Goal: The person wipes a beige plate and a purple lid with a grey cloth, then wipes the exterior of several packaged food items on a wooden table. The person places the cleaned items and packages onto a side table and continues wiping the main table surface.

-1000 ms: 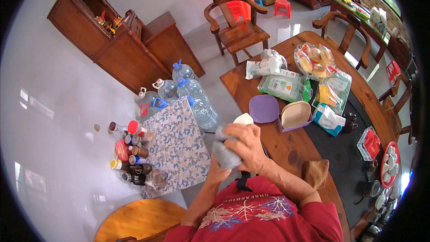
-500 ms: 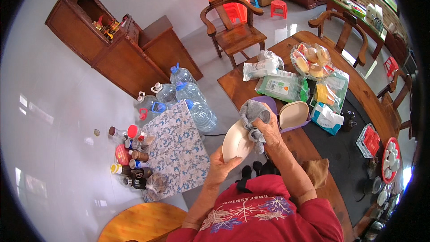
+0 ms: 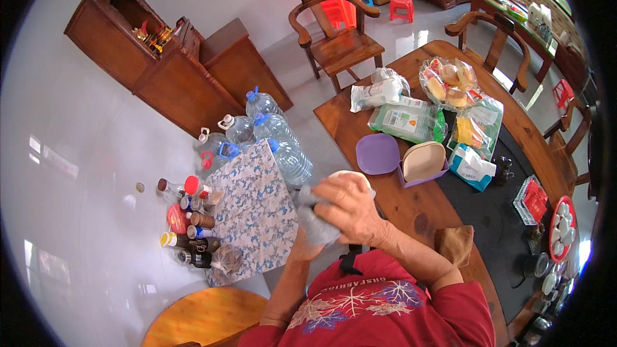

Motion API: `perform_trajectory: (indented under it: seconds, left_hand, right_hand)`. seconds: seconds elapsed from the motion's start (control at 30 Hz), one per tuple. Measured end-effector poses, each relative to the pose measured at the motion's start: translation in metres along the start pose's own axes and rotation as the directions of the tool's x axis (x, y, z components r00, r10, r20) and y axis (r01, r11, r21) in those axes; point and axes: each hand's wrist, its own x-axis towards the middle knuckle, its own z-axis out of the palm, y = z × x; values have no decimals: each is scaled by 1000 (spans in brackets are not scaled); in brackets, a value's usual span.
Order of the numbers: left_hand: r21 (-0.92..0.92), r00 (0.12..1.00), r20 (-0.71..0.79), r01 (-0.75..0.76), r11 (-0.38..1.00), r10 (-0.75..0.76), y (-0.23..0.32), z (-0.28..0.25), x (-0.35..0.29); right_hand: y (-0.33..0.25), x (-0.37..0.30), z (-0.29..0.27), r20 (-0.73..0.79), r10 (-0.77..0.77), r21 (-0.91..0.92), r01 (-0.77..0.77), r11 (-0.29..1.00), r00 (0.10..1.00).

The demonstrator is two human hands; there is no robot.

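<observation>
In front of my chest a beige plate [image 3: 353, 176] is held up, mostly covered by a grey cloth [image 3: 316, 225] and my right hand. My right hand [image 3: 352, 211] is closed over the cloth and presses it onto the plate's face. Below the cloth, my left hand [image 3: 304, 247] supports the plate from its lower left side; its fingers are largely hidden. On the table just beyond lies a purple plate [image 3: 377, 153]. Touching its right side is a purple box [image 3: 421, 181] with beige plates [image 3: 424, 160] standing in it.
The wooden table [image 3: 411, 209] carries bagged bread [image 3: 450, 83], green plastic packaging [image 3: 409, 120] and a blue-white tissue pack [image 3: 472, 166]. A brown cloth [image 3: 454, 247] lies near my right arm. At left, jars [image 3: 199, 218] and large water bottles [image 3: 289, 160] surround a patterned board [image 3: 250, 218].
My right hand and the grey cloth have swept down and left across the beige plate, now covering most of it. The purple plate behind has come into full view.
</observation>
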Motion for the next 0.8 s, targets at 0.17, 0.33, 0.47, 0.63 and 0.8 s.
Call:
perform_trajectory:
  seconds: [0.17,0.33,0.47,0.63,0.8]
  left_hand:
    - [-937,900,295,208,-280,-322,18,-25,8]
    - [-835,840,380,132,-535,-386,18,-21,14]
    - [-781,783,465,144,-607,-413,14,-9,17]
    - [-803,857,354,74,-591,-373,9,-6,13]
    - [-817,855,344,69,-573,-388,10,-14,10]
  right_hand:
    - [20,5,0,-73,615,363,-554,749,785]
    - [27,-18,18,-122,767,502,-628,595,629]
    - [-1,-20,20,-125,294,-34,-300,953,948]
    - [-4,-9,11,-10,145,-65,-146,987,989]
    - [12,9,5,-106,495,133,-481,866,862]
